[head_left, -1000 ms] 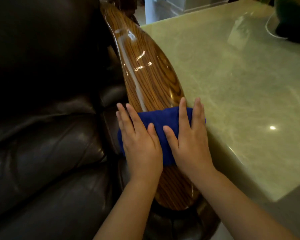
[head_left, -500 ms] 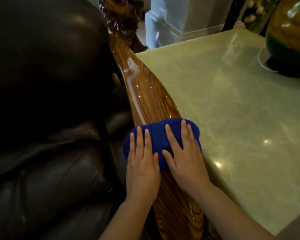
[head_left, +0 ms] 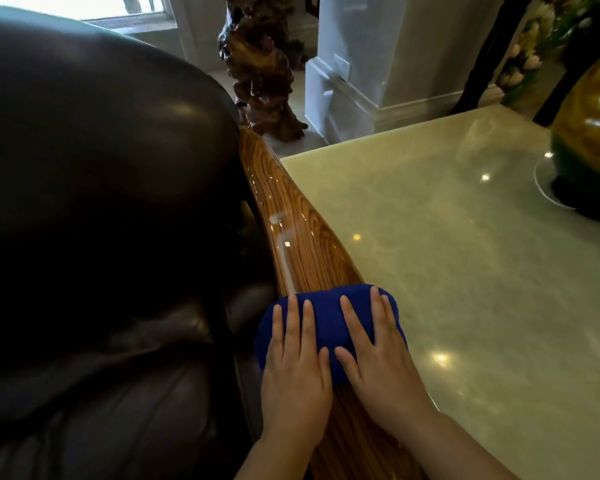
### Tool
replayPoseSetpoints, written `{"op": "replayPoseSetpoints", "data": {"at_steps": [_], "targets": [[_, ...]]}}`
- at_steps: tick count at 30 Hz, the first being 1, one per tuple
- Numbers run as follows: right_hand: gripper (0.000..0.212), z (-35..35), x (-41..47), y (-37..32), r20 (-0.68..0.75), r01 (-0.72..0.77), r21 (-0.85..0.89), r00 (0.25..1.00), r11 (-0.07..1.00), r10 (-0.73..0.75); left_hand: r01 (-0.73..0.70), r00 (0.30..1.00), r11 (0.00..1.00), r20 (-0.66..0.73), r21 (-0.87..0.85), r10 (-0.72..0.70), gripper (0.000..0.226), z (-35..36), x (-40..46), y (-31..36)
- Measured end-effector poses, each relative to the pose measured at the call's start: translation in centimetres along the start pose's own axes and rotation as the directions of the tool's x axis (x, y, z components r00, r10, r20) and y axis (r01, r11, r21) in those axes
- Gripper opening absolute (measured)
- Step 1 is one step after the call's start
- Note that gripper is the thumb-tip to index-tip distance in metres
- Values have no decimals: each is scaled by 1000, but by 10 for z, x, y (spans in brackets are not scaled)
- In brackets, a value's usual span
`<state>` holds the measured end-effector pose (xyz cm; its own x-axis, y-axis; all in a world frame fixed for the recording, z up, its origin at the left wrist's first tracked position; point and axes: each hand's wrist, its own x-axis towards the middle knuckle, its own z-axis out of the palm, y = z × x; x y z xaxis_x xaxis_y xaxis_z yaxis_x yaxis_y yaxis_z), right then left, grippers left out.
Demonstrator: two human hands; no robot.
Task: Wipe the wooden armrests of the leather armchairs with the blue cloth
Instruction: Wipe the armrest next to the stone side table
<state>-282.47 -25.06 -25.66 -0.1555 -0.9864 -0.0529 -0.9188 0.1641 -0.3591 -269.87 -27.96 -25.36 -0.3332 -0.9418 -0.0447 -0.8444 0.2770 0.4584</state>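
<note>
A single head-worn camera looked forward and down, close above the armrest (head_left: 312, 244). The armchair (head_left: 101, 202) filled nine o'clock, the counter (head_left: 465, 271) three o'clock.

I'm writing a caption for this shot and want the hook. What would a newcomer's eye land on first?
Probably the bright blue cloth low in the middle, pressed flat onto the glossy wooden armrest by the left hand and right hand side by side. Next come the dark leather armchair filling the left half and the pale green stone table on the right.

Home lounge: leather armchair (head_left: 101, 202), marble table (head_left: 465, 271)
</note>
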Motion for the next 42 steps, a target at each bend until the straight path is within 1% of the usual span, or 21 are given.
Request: {"op": "replayPoseSetpoints", "data": {"at_steps": [3,6,10,13,16,18,20,22,23,27,32,38,42], "targets": [[65,-6,21,-1,28,28,-26,999,999,-28,33,999,999,3,1,-33,70,-6,16,0],[67,-13,48,-4,54,72,-18,996,997,-70,88,996,996,-15,2,-88,71,-13,37,2],[66,-23,78,-6,93,112,-10,990,994,-110,129,991,991,-22,23,-129,70,-19,63,3],[66,-30,108,-9,107,157,8,982,988,-157,168,985,986,-48,-8,-168,66,-27,88,3],[69,-40,130,-14,133,205,18,970,979,-205,181,982,983,-47,-28,-182,62,-38,105,0],[70,-46,131,-12,165,219,39,961,975,-222,192,978,981,-73,-32,-194,67,-42,99,-2],[70,-53,131,-6,143,239,89,958,967,-250,151,983,984,-95,-90,-159,69,-43,91,-2],[67,-58,137,-3,130,283,114,946,952,-297,72,995,981,-50,-179,-83,66,-42,89,-3],[65,-61,141,-4,147,296,112,939,949,-310,62,997,975,-23,-212,-68,66,-44,92,-3],[64,-64,160,-8,218,289,129,925,949,-312,46,999,976,24,-211,-42,66,-53,106,-9],[64,-64,188,-20,241,241,160,931,957,-275,74,996,979,56,-190,-64,64,-71,138,-20],[63,-68,233,-32,237,186,203,943,961,-233,69,997,981,54,-183,-60,64,-86,187,-29],[64,-71,267,-42,243,151,195,950,969,-196,62,998,978,29,-198,-57,61,-90,215,-32]]}}
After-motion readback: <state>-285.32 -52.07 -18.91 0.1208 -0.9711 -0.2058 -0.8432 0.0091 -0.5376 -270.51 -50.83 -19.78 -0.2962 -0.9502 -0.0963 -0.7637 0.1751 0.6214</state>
